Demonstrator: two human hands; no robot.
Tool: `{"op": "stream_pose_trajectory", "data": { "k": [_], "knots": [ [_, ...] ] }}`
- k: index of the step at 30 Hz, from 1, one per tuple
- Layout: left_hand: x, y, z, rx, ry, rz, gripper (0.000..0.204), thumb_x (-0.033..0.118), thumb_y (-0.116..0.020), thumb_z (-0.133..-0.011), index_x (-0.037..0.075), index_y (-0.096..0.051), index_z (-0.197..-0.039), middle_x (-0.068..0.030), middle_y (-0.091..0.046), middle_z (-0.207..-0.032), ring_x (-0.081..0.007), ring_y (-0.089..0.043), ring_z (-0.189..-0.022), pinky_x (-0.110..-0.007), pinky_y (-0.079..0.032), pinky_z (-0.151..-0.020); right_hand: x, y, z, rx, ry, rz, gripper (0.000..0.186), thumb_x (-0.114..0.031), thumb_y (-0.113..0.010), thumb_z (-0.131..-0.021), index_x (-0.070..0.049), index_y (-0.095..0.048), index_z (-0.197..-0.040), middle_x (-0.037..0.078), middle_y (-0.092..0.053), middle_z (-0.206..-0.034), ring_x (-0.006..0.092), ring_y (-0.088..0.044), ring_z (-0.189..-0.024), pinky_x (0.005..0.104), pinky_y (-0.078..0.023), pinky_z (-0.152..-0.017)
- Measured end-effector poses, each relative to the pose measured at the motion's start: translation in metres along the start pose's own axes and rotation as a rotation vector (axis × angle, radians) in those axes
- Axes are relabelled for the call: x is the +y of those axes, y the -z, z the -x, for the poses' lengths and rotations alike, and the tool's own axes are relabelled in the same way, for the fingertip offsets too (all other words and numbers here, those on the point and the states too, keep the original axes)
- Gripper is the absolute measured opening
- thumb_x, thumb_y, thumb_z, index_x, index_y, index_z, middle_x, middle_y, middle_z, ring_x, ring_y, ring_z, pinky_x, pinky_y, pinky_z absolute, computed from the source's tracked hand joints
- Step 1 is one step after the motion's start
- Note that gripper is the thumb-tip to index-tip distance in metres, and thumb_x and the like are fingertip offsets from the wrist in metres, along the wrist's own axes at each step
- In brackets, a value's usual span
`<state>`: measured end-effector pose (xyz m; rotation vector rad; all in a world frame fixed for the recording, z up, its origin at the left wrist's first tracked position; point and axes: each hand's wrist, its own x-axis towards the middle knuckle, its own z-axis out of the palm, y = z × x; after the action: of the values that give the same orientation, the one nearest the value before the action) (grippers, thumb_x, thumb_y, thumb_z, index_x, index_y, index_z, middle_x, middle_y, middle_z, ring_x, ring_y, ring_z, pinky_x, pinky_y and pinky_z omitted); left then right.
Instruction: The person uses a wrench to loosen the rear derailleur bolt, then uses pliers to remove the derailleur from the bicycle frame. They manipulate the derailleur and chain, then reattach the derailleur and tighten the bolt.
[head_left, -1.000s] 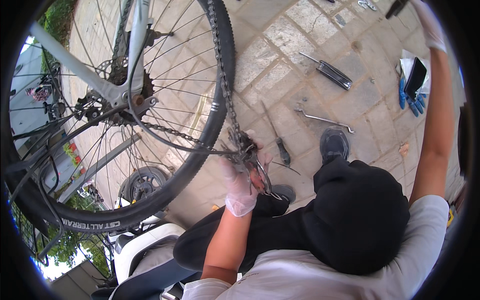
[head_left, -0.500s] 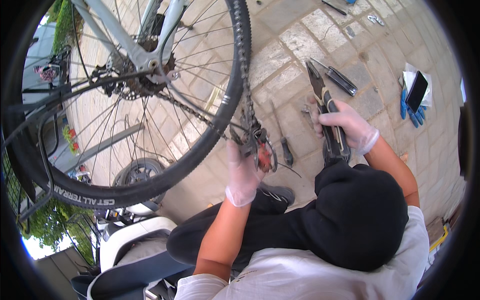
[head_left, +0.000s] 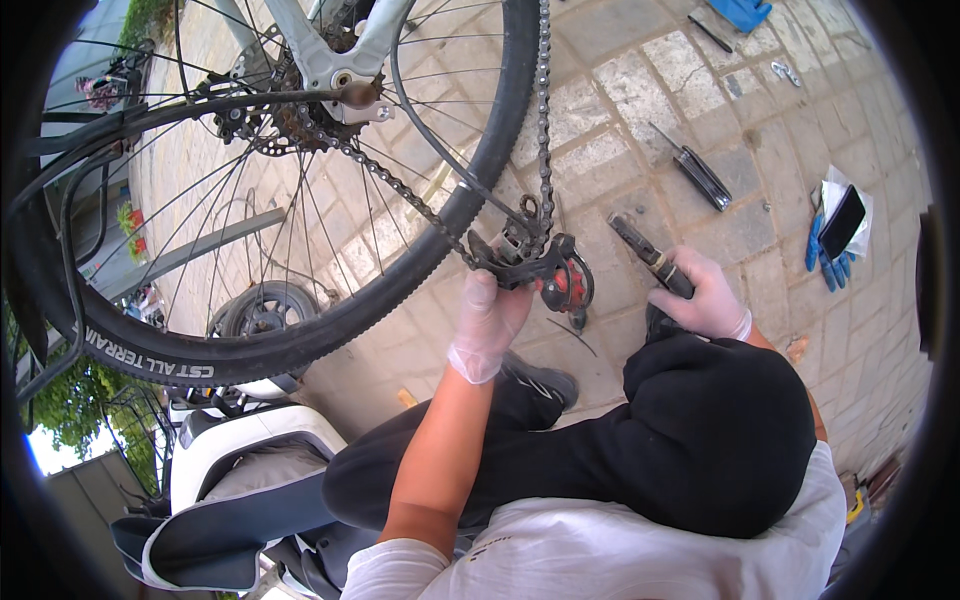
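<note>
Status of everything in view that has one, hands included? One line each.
Left hand: gloved, closed on derailleur
Derailleur: held, away from the frame
Chain: running to derailleur
Wheel: in the frame
Right hand: gloved, closed on pliers
Pliers: held, jaw opening unclear
Folding tool: one bit out
Phone: screen dark
Blue glove: off, partly covered
</note>
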<state>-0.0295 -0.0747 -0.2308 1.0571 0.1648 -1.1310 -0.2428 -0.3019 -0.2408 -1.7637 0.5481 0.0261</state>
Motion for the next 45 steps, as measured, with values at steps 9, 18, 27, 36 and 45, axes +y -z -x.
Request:
{"op": "stream_pose_trajectory", "data": {
  "k": [9,18,27,36,45],
  "knots": [
    [0.001,-0.017,0.005,0.030,-0.068,0.073,0.105,0.063,-0.078,-0.067,0.002,-0.038,-0.143,-0.0167,-0.048,-0.138,-0.0313,-0.052,-0.120,-0.050,-0.041,-0.105,0.005,0.005,-0.011,-0.259,0.089,-0.160,0.018,-0.012,-0.075,-0.077,0.001,-0.066,-0.086,0.014,-0.063,-0.097,0.0307,-0.060,-0.088,0.0371,-0.048,-0.077],
    [0.003,-0.019,0.011,-0.147,0.015,0.310,0.076,0.053,-0.067,-0.084,0.007,-0.044,-0.140,-0.0135,-0.055,-0.134,-0.0285,-0.056,-0.115,-0.048,-0.047,-0.099,-0.007,0.020,-0.030,-0.531,0.204,-0.177,0.025,-0.024,-0.074,-0.080,-0.001,-0.067,-0.089,0.013,-0.063,-0.107,0.0316,-0.062,-0.094,0.0385,-0.048,-0.082],
    [0.008,-0.041,0.006,-0.346,0.057,0.469,0.074,0.049,-0.065,-0.084,0.004,-0.043,-0.140,-0.0150,-0.053,-0.131,-0.0289,-0.053,-0.108,-0.049,-0.046,-0.093,-0.023,0.044,-0.054,-0.787,0.259,-0.257,0.033,-0.031,-0.074,-0.082,0.001,-0.066,-0.090,0.011,-0.062,-0.073,0.0216,-0.061,-0.068,0.0358,-0.047,-0.064],
    [0.011,-0.057,0.010,-0.137,-0.073,0.282,0.062,0.036,-0.069,-0.086,-0.001,-0.049,-0.133,-0.0130,-0.052,-0.134,-0.0180,-0.057,-0.106,-0.035,-0.053,-0.087,-0.046,0.060,-0.074,-1.020,0.169,-0.206,0.033,-0.032,-0.075,-0.084,0.000,-0.066,-0.089,0.010,-0.067,-0.076,0.0202,-0.062,-0.071,0.0349,-0.048,-0.065],
    [0.008,-0.046,0.008,-0.279,-0.078,0.300,0.057,0.043,-0.056,-0.094,0.002,-0.050,-0.134,-0.0122,-0.050,-0.138,-0.0248,-0.057,-0.110,-0.052,-0.047,-0.092,-0.051,0.065,-0.080,-1.113,0.095,-0.147,0.036,-0.037,-0.074,-0.084,-0.002,-0.069,-0.093,0.010,-0.068,-0.078,0.0197,-0.064,-0.073,0.0346,-0.049,-0.065]
  ]
}}
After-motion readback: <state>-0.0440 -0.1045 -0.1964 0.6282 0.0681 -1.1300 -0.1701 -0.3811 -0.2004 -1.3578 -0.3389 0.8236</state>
